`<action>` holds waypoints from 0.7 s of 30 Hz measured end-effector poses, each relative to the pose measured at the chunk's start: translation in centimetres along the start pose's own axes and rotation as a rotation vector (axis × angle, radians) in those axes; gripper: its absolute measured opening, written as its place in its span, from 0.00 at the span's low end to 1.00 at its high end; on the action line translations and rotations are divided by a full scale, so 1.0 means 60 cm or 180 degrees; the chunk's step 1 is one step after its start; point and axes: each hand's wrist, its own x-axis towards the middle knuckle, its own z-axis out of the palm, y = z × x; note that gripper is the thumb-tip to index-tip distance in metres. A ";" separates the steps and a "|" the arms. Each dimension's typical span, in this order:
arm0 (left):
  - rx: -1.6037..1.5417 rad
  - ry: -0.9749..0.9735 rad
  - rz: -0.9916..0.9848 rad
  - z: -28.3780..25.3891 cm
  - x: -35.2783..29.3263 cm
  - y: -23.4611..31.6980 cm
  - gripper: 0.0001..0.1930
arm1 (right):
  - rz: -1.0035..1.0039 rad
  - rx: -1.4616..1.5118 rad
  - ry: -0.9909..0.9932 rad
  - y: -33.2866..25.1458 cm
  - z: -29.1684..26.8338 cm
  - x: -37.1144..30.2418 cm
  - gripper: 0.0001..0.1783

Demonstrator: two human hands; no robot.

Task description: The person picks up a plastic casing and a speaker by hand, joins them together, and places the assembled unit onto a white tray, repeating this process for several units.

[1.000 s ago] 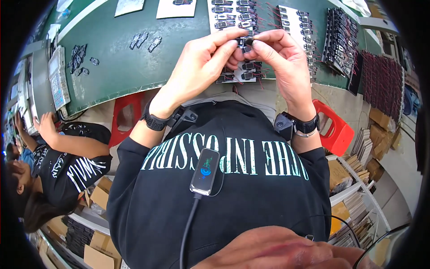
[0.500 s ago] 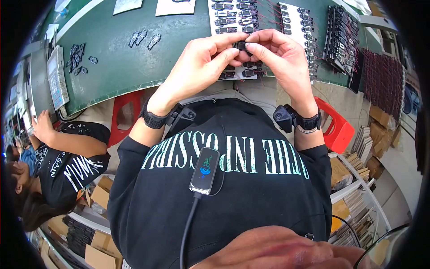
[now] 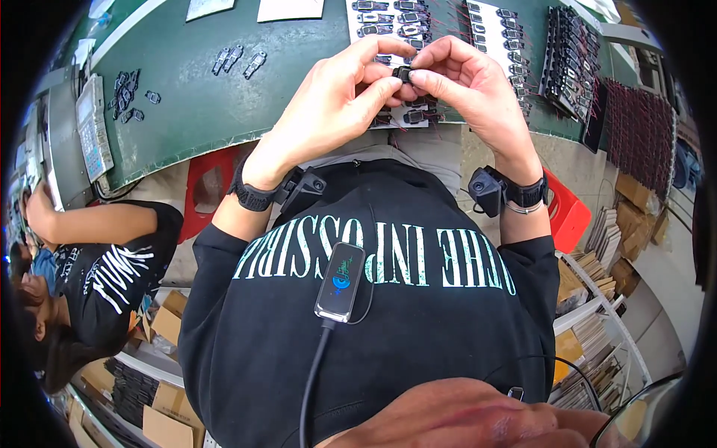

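Got a tiny black part (image 3: 404,74) pinched by left hand (image 3: 345,88) and right hand (image 3: 482,88) together, top centre of frame. Holding it over a white board (image 3: 397,118) lined with black modules (image 3: 373,18). Further out, can spot three loose pieces (image 3: 233,58) upper left, plus grey keypad device (image 3: 93,128) far left.

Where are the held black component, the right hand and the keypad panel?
Held black component (image 3: 404,74): head view, its exposed middle.
Right hand (image 3: 479,88): head view, middle of the hand.
Keypad panel (image 3: 94,157): head view, on its keys.
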 end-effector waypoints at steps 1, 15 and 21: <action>0.0105 0.0029 0.0001 0.004 -0.001 0.001 0.17 | -0.0009 0.0036 -0.0006 0.000 0.000 -0.002 0.10; 0.1145 0.0616 0.0395 0.025 -0.003 0.003 0.19 | -0.0899 -0.2142 0.0691 -0.006 0.043 -0.024 0.11; 0.0517 0.0804 0.0721 -0.005 0.004 0.008 0.22 | -0.0434 -0.2446 0.0885 -0.029 -0.077 -0.035 0.09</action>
